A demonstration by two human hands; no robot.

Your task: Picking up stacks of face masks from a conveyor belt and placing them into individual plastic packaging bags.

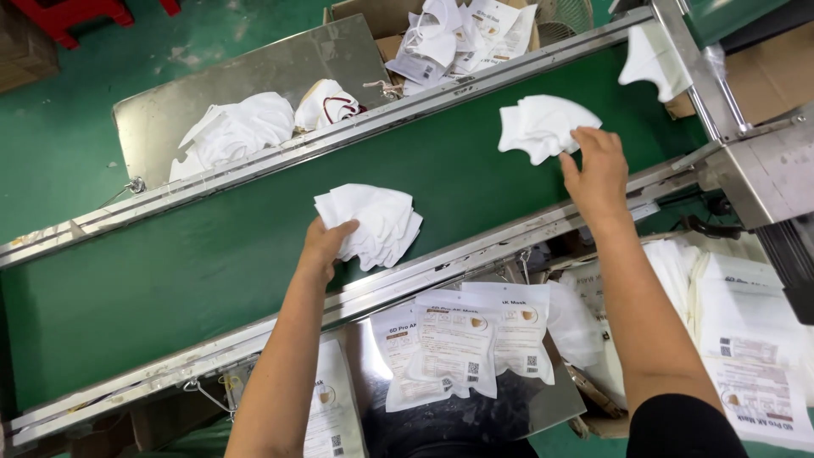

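Left hand (326, 246) clamped on fanned white masks (373, 223) at frame centre, right hand (598, 174) fingers spread, touching a second white stack (543, 125) upper right, green belt (170, 271) beneath, packets (462, 339) below.

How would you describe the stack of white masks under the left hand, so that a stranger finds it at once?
Find the long green conveyor belt that crosses the picture. Near its middle, the left hand grips a fanned stack of white masks. The other pile, under the right hand, lies farther up the belt.
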